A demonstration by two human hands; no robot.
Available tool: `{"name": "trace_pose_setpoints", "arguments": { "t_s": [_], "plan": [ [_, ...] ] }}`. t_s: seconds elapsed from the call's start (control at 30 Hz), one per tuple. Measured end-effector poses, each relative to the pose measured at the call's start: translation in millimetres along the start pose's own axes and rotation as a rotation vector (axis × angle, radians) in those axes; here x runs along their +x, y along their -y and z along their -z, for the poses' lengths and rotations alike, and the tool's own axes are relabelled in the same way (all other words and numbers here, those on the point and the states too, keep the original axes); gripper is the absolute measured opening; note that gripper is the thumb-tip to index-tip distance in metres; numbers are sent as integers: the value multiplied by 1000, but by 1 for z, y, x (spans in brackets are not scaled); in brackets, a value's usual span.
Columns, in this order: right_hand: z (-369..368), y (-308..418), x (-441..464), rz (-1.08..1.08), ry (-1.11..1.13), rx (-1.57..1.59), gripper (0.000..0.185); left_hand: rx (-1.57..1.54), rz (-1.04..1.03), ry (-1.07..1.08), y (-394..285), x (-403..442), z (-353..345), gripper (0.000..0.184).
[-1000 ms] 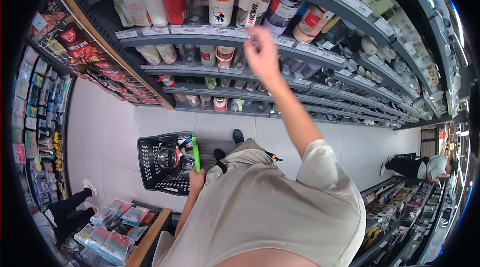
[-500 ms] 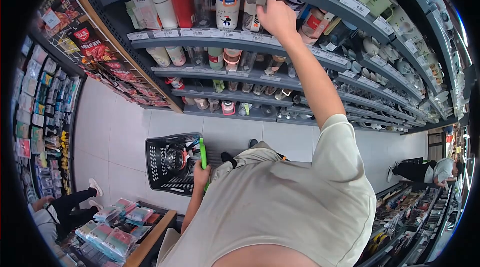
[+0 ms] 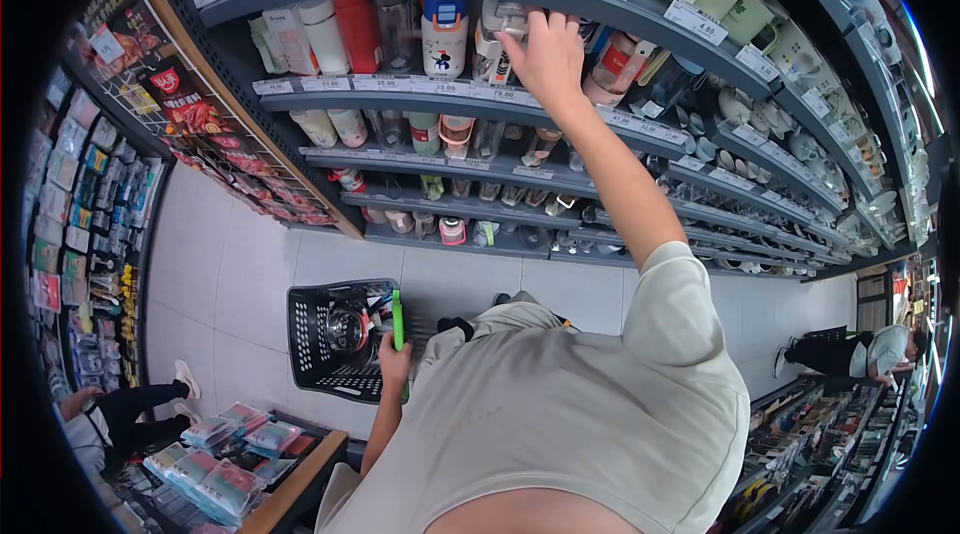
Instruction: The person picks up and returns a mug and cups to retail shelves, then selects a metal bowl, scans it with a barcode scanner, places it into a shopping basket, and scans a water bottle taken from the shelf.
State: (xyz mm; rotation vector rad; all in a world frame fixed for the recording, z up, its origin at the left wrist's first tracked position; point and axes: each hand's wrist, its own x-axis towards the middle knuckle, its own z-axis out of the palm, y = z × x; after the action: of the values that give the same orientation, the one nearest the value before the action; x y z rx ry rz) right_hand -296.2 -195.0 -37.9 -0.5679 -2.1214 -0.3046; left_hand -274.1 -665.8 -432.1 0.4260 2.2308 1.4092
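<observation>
My right hand (image 3: 548, 56) reaches up to a shelf of bottles, its fingers bent at a clear bottle with a grey-white lid (image 3: 497, 39). The far fingertips are partly hidden, so a grip cannot be made out. Left of that bottle stands a white bottle with a blue and orange lid (image 3: 444, 39); on the other side is a pinkish jar with a red label (image 3: 616, 64). Low down, my left hand (image 3: 395, 358) is closed round the green handle (image 3: 398, 319) of a black basket (image 3: 305, 339), which holds a round clear-lidded item (image 3: 347, 326).
The shelf edge (image 3: 400, 84) carries price tags, with more shelves of bottles and dishes below and to the right. Packaged goods (image 3: 225, 479) lie on a display at the lower left. One person (image 3: 140, 409) is at the left, another (image 3: 850, 352) at the far right.
My right hand has gone from hovering before the shelf to the bottles, then shifted slightly left between the last two frames. The left hand remains on the basket handle.
</observation>
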Motion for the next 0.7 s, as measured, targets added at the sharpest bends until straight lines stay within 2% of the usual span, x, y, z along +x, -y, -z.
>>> {"name": "trace_pose_setpoints", "arguments": {
  "t_s": [0.17, 0.3, 0.33, 0.43, 0.53, 0.7],
  "plan": [
    [-4, -1, -7, -64, 6, 225, 63, 11, 29, 10, 2, 1, 0, 25],
    [-9, -8, -14, -12, 9, 488, 72, 2, 141, 51, -34, -4, 4, 22],
    [-10, -9, -14, 14, 10, 525, 81, -9, 157, 58, -41, -5, 5, 22],
    [-2, -9, -9, 103, -30, 583, 82, -7, 154, 67, -38, -4, 5, 21],
    [8, -8, -9, 131, 94, 490, 79, 34, 74, 44, -9, 0, 1, 22],
    [3, -14, -15, 128, 155, 632, 71, 22, 114, 38, -3, 3, 0, 24]
  ]
}}
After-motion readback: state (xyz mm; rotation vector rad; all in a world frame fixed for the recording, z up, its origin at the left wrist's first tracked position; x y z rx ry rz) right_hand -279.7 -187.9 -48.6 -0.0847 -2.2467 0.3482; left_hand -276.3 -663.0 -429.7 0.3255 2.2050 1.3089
